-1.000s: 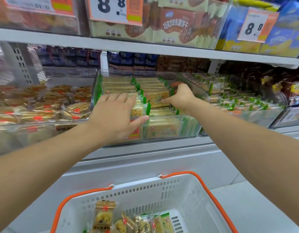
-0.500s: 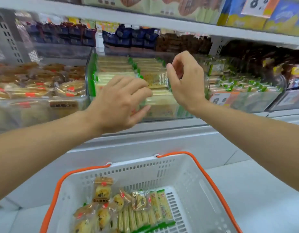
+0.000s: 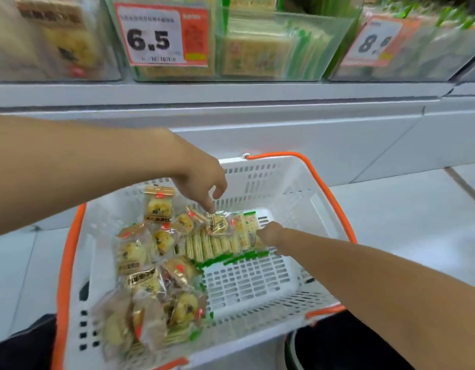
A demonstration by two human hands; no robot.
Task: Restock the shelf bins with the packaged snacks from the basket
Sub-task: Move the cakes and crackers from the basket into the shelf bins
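A white basket point(image 3: 260, 176) with orange handles sits low in front of me. Round pastry packets point(image 3: 136, 252) fill its left side, and a row of green-edged cracker packs point(image 3: 204, 247) stands on edge near the middle. My left hand point(image 3: 201, 180) points down into the basket, its index fingertip on a pastry packet point(image 3: 219, 224) lying atop the crackers. My right hand point(image 3: 271, 235) reaches to the right end of the cracker row; its fingers are hidden behind the hand. Above, the clear shelf bin point(image 3: 273, 49) holds the same crackers.
A 6.5 price tag point(image 3: 161, 38) hangs on the cracker bin's front, an 8.8 tag point(image 3: 375, 41) on the bin to the right. A pastry bin point(image 3: 44, 38) stands at the left. The white shelf ledge point(image 3: 231, 94) juts out above the basket.
Both hands have left the cracker bin on the shelf and dropped down into the basket. My view has tilted down with them.
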